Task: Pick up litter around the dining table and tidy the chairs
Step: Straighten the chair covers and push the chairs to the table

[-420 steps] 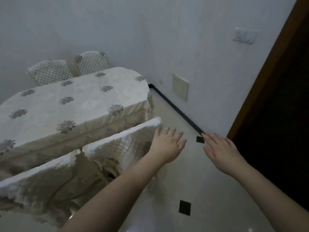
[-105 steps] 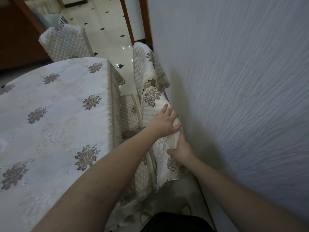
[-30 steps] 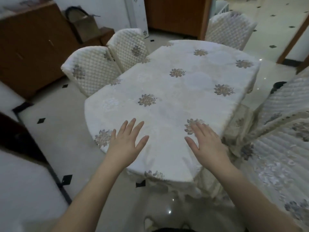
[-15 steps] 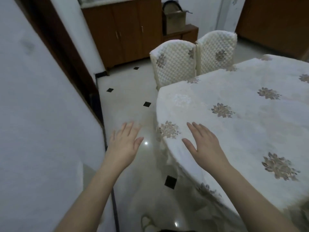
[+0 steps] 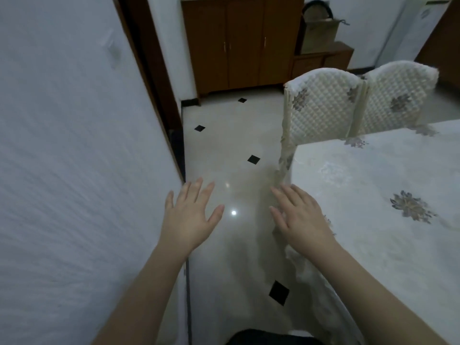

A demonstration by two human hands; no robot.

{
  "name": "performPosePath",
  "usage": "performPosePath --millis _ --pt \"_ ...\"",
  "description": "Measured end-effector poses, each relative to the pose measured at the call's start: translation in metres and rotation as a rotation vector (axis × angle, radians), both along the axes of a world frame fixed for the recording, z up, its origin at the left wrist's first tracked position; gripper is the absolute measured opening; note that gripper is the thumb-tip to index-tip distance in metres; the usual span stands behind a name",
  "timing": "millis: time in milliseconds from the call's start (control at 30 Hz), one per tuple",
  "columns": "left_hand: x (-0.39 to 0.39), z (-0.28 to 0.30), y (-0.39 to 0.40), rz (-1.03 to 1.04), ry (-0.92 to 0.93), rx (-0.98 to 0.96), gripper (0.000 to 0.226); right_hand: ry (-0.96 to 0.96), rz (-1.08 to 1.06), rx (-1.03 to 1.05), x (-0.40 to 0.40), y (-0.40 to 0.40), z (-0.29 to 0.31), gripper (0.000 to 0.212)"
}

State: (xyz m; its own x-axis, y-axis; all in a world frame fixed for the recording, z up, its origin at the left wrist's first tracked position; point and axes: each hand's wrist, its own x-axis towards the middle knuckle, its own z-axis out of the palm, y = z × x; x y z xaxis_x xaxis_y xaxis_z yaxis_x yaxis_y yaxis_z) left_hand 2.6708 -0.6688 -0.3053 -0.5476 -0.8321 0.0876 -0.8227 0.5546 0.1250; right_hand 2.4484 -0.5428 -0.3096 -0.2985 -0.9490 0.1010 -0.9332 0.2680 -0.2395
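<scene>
glossy tiled floor [image 5: 224, 170]; quilted cloth chairs [image 5: 323, 108]; embroidered tablecloth [image 5: 373, 195]; wooden cabinet [image 5: 244, 41]

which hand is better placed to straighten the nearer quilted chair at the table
Right, probably: the right hand hovers open at the table edge, the nearer chair ahead on its side.

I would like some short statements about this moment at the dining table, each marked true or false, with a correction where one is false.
1. Both hands are empty, with the fingers spread. True: the left hand and the right hand hold nothing.
2. Two quilted chairs stand side by side at the far edge of the table. True.
3. The left hand grips a chair back. False: it hovers over the floor, near the wall.
4. A crumpled paper lies on the floor between the hands. False: only dark diamond tiles and light reflections show there.
5. The cabinet doors are closed. True.
</scene>
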Motion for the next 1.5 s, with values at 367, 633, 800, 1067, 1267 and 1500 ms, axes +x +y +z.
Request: performPosePath --millis 367,633,800,1067,1267,1500 --pt "-0.033 -0.009 -0.104 0.083 -0.034 0.047 0.074 -0.052 0.015 -0.013 -0.04 -0.118 -0.017 0.061" --pt "-0.095 0.016 -0.207 0.069 -0.122 -0.057 0.068 -0.007 -0.011 0.04 -0.11 -0.236 -0.009 0.066" --pt "-0.116 0.011 -0.251 0.066 -0.144 0.003 0.068 -0.005 0.041 0.041 -0.134 -0.309 0.005 0.069" --pt "-0.142 0.006 -0.383 0.108 -0.124 0.001 0.069 0.018 0.117 0.041 -0.143 -0.439 -0.006 0.075" --pt "-0.158 -0.001 -0.501 0.129 -0.114 0.061 0.063 0.056 0.131 0.108 -0.169 -0.548 -0.013 0.08" --pt "-0.241 0.015 -0.622 -0.063 -0.137 0.037 0.064 0.044 -0.031 0.079 -0.233 -0.624 0.007 0.082"
